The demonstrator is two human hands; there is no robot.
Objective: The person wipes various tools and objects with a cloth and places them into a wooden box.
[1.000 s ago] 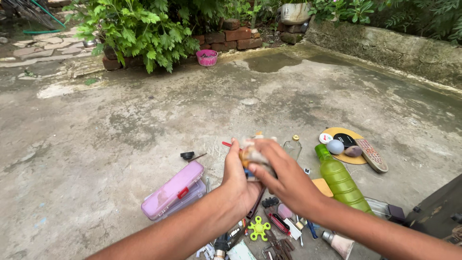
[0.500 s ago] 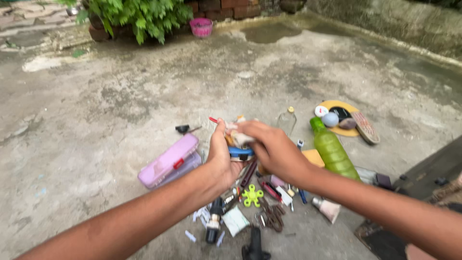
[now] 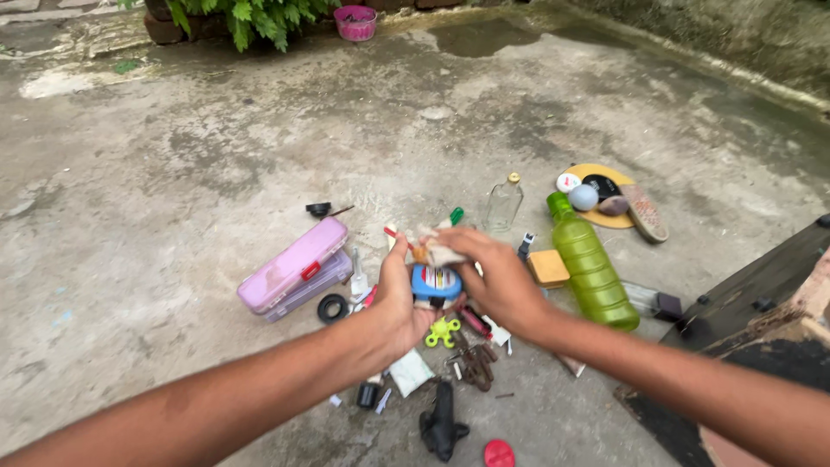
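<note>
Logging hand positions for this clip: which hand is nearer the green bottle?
Right. The right hand is just left of the green bottle, with only the small tan block between them. The left hand sits farther left, beyond the right hand.

Between my hands [image 3: 406, 298] [image 3: 493, 277] sits a tin [image 3: 435, 282], a case [image 3: 294, 266] to its left, a bottle [image 3: 590, 270] to its right, a spinner [image 3: 443, 332] just below.

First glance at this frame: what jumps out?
Both hands meet mid-frame: the left hand and right hand clutch a blue round container with a crumpled cloth on top. Around them small odds and ends litter the concrete floor; a green bottle lies right, a lilac case left.
</note>
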